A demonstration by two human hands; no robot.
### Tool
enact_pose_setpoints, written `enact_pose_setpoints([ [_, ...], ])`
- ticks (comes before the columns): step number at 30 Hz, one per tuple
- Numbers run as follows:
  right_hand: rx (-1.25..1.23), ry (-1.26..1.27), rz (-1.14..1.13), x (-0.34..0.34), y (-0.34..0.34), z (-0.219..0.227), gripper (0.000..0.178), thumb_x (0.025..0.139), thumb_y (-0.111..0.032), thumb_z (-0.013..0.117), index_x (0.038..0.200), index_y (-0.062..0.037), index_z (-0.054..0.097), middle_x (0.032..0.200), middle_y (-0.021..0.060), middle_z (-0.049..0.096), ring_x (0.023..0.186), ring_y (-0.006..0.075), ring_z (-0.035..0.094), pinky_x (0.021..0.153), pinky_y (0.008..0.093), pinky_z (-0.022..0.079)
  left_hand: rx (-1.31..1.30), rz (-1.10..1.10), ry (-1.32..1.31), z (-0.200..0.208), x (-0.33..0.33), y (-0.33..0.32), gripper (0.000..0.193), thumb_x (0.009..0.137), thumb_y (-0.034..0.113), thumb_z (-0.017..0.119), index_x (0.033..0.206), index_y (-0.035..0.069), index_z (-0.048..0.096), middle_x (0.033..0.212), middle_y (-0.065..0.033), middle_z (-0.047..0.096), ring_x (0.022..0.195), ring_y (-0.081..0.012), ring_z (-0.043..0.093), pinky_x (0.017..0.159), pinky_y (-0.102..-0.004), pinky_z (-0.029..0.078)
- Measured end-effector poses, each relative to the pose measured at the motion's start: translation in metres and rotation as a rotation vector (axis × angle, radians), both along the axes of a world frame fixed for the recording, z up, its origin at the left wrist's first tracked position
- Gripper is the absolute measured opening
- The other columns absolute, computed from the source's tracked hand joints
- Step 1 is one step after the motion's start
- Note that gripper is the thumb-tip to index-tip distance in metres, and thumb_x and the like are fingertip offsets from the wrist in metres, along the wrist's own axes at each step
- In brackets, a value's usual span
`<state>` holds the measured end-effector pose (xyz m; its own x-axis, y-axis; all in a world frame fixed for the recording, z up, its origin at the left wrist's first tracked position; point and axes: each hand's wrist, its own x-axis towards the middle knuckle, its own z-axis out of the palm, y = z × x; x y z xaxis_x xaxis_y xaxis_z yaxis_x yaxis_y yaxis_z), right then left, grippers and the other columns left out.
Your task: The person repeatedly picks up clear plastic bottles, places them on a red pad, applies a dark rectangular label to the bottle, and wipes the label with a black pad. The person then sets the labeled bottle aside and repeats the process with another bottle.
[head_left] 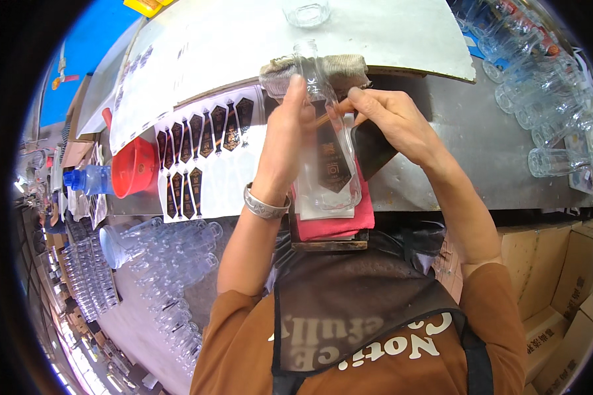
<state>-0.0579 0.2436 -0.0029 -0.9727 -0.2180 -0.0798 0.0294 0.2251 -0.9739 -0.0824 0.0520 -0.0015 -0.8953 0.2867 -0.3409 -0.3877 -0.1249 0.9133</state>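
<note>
A clear glass bottle [308, 178] lies in front of me, its neck across a rolled greyish cloth [346, 68]. On its face is a dark tie-shaped decal [333, 158] with gold marks. My left hand [287, 128] is against the bottle's left side below the neck, thumb pointing away; its inner edge is blurred and the other fingers are mostly hidden. My right hand [395, 122] is at the bottle's right shoulder, thumb and forefinger pinched near the decal's upper part; what they grip is too small to make out. Pink cloth [364, 217] and white paper lie under the bottle.
Left of the bottle lies a white sheet of dark decals [207, 155], beside a red basin [133, 168] and a blue-capped container [89, 179]. Clear glassware stands at the right [553, 161] and lower left [171, 263]. Another glass vessel [306, 13] is ahead. Cardboard boxes [540, 270] are at lower right.
</note>
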Motion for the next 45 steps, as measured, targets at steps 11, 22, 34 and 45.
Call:
enact_pose_setpoints([
  [11,-0.031,-0.008,-0.017,-0.011,-0.019,0.01,0.055,0.102,-0.045,0.052,0.087,0.0039,0.072,0.081,0.0078,0.07,0.082,0.0145,0.066,0.081,0.0286,0.05,-0.109,0.007,0.123,-0.017,-0.006,-0.008,0.054,0.106,0.048,0.044,0.095,0.002,0.068,0.078,-0.0031,0.067,0.065,-0.0088,0.06,0.06,-0.0215,0.048],
  [22,0.109,0.005,-0.096,-0.011,-0.028,0.017,0.059,0.091,-0.053,0.064,0.082,0.0034,0.074,0.076,0.0106,0.074,0.075,0.0189,0.07,0.075,0.0318,0.053,-0.068,-0.044,0.226,-0.02,0.001,-0.009,0.057,0.106,0.052,0.041,0.107,0.001,0.065,0.09,-0.003,0.069,0.073,-0.0069,0.061,0.062,-0.0215,0.047],
  [34,-0.446,-0.178,-0.341,0.016,0.004,-0.015,0.053,0.098,-0.046,0.06,0.107,0.0054,0.07,0.106,0.0104,0.069,0.1,0.016,0.062,0.092,0.0292,0.047,-0.042,0.058,0.208,0.006,0.038,-0.03,0.071,0.103,0.05,0.05,0.151,-0.002,0.036,0.144,-0.0205,0.051,0.133,-0.0262,0.051,0.105,-0.0368,0.045],
  [45,0.531,1.058,-0.017,0.004,-0.039,0.062,0.028,0.077,0.001,0.069,0.104,-0.005,0.067,0.096,0.0104,0.068,0.086,0.0298,0.065,0.079,0.039,0.054,-0.556,-0.096,0.85,-0.02,0.098,-0.053,0.127,0.062,0.011,0.092,0.159,-0.001,0.011,0.153,-0.023,0.039,0.125,-0.0325,0.055,0.102,-0.0413,0.048],
])
